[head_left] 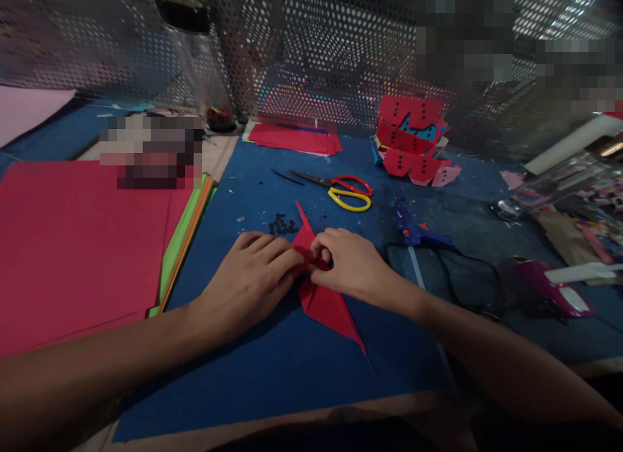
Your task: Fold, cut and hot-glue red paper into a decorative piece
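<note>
A folded piece of red paper (328, 306) with long pointed ends lies slantwise on the blue table top. My left hand (260, 270) rests at its left side, fingers closed on the paper's middle. From the right, my right hand (348, 261) pinches the same middle part between thumb and fingers. Exactly which fold lies under the fingertips is hidden. Beyond the hands lie several small black bits (283, 225). Scissors (335, 185) with one red and one yellow handle loop lie a little farther back.
A blue glue gun (418, 228) with a black cable lies to the right. Large red sheets (82, 244) are stacked at the left over green and orange ones. Behind stand cut red paper pieces (411, 141), red strips (296, 139) and a clear container (197, 69) by a perforated metal wall.
</note>
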`<act>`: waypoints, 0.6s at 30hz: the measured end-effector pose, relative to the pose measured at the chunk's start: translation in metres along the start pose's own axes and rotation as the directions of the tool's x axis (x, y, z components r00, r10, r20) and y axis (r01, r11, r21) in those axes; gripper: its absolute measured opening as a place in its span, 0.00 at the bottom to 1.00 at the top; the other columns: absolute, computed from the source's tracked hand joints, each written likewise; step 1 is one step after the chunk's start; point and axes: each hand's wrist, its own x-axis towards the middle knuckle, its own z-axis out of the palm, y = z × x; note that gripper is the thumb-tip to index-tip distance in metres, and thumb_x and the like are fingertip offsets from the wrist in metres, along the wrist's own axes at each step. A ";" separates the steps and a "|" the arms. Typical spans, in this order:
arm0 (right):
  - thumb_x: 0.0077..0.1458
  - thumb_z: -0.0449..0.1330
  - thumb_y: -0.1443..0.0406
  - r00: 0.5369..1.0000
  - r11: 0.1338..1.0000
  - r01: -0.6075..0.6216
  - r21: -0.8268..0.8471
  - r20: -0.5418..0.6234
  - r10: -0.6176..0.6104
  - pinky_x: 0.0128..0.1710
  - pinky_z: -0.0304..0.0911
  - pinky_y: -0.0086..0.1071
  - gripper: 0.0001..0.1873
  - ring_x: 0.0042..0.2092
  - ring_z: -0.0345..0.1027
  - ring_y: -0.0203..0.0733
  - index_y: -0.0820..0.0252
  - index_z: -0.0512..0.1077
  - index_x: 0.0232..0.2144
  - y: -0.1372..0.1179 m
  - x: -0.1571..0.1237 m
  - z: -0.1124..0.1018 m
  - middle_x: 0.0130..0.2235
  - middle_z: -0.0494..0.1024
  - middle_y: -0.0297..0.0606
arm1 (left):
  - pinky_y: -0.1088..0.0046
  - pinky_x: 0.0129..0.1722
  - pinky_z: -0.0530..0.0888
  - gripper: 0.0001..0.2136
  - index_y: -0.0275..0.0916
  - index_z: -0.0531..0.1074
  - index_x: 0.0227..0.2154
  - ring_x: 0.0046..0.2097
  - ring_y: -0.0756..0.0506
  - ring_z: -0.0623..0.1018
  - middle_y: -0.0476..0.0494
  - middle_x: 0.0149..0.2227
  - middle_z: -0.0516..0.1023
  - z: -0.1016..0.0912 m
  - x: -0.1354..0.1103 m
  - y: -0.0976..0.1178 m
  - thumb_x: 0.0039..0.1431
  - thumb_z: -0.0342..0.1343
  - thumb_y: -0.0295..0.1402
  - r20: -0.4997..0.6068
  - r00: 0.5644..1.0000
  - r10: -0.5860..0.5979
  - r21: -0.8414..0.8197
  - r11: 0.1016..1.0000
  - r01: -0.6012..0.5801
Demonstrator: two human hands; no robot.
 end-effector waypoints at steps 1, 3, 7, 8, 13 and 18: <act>0.48 0.66 0.64 1.000 1.000 0.002 0.000 0.001 -0.002 0.36 0.54 0.34 0.07 0.37 0.64 0.39 0.56 0.72 0.32 0.000 0.000 0.000 0.35 0.76 0.33 | 0.57 0.49 0.67 0.07 0.40 0.74 0.41 0.43 0.41 0.77 0.45 0.41 0.80 -0.001 -0.001 0.000 0.70 0.51 0.28 -0.013 0.999 0.036 0.011 0.999 -0.036; 0.49 0.66 0.64 1.000 1.000 0.006 0.007 -0.003 -0.006 0.35 0.53 0.34 0.06 0.36 0.64 0.39 0.55 0.72 0.31 0.001 0.000 0.001 0.34 0.76 0.32 | 0.58 0.49 0.67 0.09 0.41 0.75 0.42 0.44 0.41 0.77 0.45 0.42 0.81 -0.003 -0.002 0.001 0.71 0.50 0.27 -0.034 0.994 0.107 0.050 0.993 -0.105; 0.51 0.65 0.65 1.000 0.999 0.012 0.031 -0.013 -0.011 0.35 0.53 0.33 0.04 0.36 0.64 0.39 0.55 0.72 0.31 0.003 0.000 0.002 0.33 0.76 0.31 | 0.57 0.50 0.68 0.10 0.38 0.77 0.41 0.47 0.39 0.76 0.42 0.45 0.81 -0.009 -0.004 0.005 0.70 0.49 0.25 -0.033 0.986 0.161 0.139 0.978 -0.155; 0.51 0.65 0.65 1.000 0.999 0.013 0.036 -0.008 -0.013 0.35 0.53 0.33 0.04 0.36 0.65 0.39 0.55 0.72 0.31 0.004 0.000 0.002 0.33 0.76 0.31 | 0.57 0.49 0.68 0.10 0.37 0.77 0.41 0.47 0.39 0.75 0.42 0.45 0.81 -0.010 -0.004 0.007 0.70 0.49 0.25 -0.026 0.986 0.166 0.149 0.976 -0.160; 0.52 0.66 0.64 1.000 1.000 0.012 0.026 -0.008 -0.011 0.36 0.54 0.33 0.05 0.37 0.65 0.39 0.55 0.72 0.31 0.002 0.001 0.001 0.35 0.76 0.32 | 0.56 0.49 0.70 0.12 0.35 0.78 0.39 0.46 0.37 0.74 0.39 0.41 0.80 -0.010 -0.005 0.012 0.70 0.48 0.25 0.011 0.980 0.199 0.202 0.959 -0.197; 0.50 0.66 0.65 1.000 0.999 0.008 0.031 -0.002 -0.008 0.35 0.54 0.33 0.05 0.36 0.65 0.38 0.55 0.73 0.31 -0.001 0.001 -0.002 0.35 0.77 0.32 | 0.56 0.48 0.71 0.13 0.34 0.78 0.36 0.41 0.38 0.74 0.37 0.38 0.78 -0.009 -0.006 0.012 0.69 0.46 0.24 0.021 0.972 0.235 0.250 0.940 -0.233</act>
